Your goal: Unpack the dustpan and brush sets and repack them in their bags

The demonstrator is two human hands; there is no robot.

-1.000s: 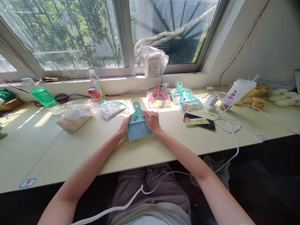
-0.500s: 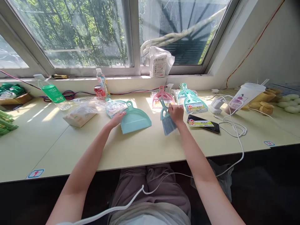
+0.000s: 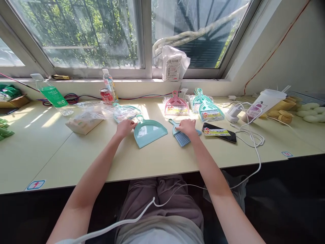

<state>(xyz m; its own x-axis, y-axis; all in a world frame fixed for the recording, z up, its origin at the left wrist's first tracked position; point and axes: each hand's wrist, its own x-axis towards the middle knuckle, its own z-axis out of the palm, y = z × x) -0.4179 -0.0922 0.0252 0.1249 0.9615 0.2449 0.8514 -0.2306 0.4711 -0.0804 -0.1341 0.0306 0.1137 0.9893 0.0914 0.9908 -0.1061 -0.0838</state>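
A mint-green dustpan (image 3: 150, 131) lies on the table with its handle pointing away from me. My left hand (image 3: 125, 128) pinches its left edge near the handle. To the right, a small hand brush (image 3: 181, 138) with grey-blue bristles lies low against the tabletop, its handle loop pointing up and left. My right hand (image 3: 187, 128) is closed over the brush from above, hiding part of its body. Behind the hands are wrapped dustpan sets, one pink (image 3: 176, 105), two green (image 3: 209, 109) at the right, and another green one (image 3: 124, 112) at the left.
A phone (image 3: 220, 133) with a label card on it lies right of the brush. Beyond it are a charger (image 3: 234, 113), white cable and a plastic cup (image 3: 264, 104). At left stand a green-labelled bottle (image 3: 54, 96), a red can (image 3: 106, 96) and a tissue pack (image 3: 83, 122).
My right hand has lowered the brush, which was tilted up, so that it now lies flatter on the table. The dustpan has shifted slightly right and toward me.
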